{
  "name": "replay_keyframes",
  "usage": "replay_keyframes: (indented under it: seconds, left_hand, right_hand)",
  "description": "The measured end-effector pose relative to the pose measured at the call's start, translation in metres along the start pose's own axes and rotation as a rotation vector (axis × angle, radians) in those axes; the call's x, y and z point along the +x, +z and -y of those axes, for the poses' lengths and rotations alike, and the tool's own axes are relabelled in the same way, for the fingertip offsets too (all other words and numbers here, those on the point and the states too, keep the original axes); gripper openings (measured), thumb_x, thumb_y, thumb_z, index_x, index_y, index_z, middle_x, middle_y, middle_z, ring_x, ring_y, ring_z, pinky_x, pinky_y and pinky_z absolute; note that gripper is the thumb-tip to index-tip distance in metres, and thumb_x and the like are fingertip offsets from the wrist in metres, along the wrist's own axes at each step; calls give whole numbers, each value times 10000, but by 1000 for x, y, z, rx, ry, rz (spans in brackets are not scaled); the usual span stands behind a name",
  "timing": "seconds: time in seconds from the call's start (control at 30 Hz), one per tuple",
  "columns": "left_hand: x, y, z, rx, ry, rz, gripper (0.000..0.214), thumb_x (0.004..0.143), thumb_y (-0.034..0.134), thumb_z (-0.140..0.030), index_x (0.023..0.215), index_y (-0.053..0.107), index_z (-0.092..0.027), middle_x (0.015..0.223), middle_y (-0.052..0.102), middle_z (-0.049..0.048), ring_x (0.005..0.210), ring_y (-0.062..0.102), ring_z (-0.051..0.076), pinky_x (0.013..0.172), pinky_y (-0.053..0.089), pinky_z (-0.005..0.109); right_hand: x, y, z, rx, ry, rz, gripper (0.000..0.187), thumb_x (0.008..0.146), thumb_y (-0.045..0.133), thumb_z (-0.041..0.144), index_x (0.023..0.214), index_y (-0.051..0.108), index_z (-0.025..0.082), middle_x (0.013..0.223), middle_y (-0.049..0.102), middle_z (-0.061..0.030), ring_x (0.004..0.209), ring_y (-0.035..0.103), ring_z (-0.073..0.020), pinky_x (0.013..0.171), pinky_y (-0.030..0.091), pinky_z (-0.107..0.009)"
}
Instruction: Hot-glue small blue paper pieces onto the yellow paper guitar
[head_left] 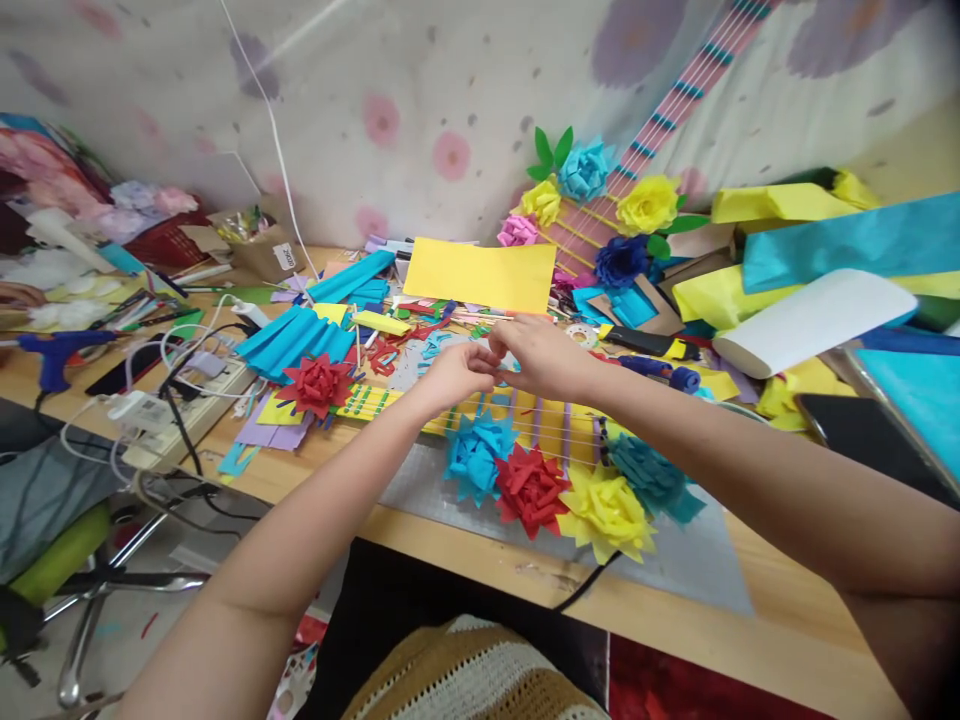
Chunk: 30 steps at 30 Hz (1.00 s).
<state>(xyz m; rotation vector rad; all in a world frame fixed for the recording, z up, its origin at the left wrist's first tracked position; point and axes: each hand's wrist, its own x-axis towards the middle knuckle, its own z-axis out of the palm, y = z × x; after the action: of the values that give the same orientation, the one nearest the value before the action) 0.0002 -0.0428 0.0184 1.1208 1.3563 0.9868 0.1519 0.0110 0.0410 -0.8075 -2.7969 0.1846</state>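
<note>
My left hand (459,374) and my right hand (545,358) meet above the middle of the table. Their fingers are bent and pinched close together; whatever lies between them, if anything, is hidden or too small to name. Under them rests a yellow paper guitar (433,418) with strings and purple strips. Along its near side sit a light blue paper flower (480,455), a red paper flower (532,490), a yellow paper flower (607,510) and a teal paper flower (652,474). Another red paper flower (318,386) lies by the neck's left end.
A yellow sheet (480,275) stands behind my hands. Against the wall leans a pink guitar (675,100) with flowers. At left are blue paper strips (296,342), a power strip (187,410) with cables and a blue glue gun (60,355). Rolled white paper (817,320) lies right.
</note>
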Motion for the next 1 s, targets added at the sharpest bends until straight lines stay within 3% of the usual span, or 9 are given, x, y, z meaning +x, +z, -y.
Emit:
replay_keyframes:
  seconds: [0.37,0.6,0.73,0.87,1.0]
  left_hand:
    - [4,10,-2,-8,45,54,275,556,654,34,760,596,-141,710,698,27,796,694,188,779,523,330]
    - [10,9,-7,37,62,44,276,578,652,-15,807,589,-156,726,706,43,768,682,183,712,535,316]
    - [20,3,-1,222,157,-24,237,584,631,-53,779,585,-180,703,686,18,718,659,175,675,512,296]
    - [24,5,9,539,322,-40,176,619,618,-105,772,609,-193,694,640,-6,663,601,155,642,456,279]
    - [20,14,14,760,329,-106,107,647,653,-184,749,626,-200,715,599,6,689,564,177,616,408,286]
  right_hand:
    - [-14,-1,-9,15,76,-58,103,754,565,178,841,515,195,867,653,-70,846,582,-215,730,349,-292]
    - [-35,-7,-27,158,138,-102,107,729,539,160,824,511,201,825,648,-44,766,577,-175,693,381,-271]
    - [-45,-7,-37,191,181,-52,108,715,547,158,812,519,198,835,637,-42,756,563,-165,671,391,-261]
    - [-45,0,-44,134,92,-20,120,741,537,142,846,573,186,860,640,-60,854,551,-197,750,398,-294]
    - [-38,6,-42,8,7,-7,128,777,561,175,879,639,170,945,639,-105,932,537,-232,806,390,-335]
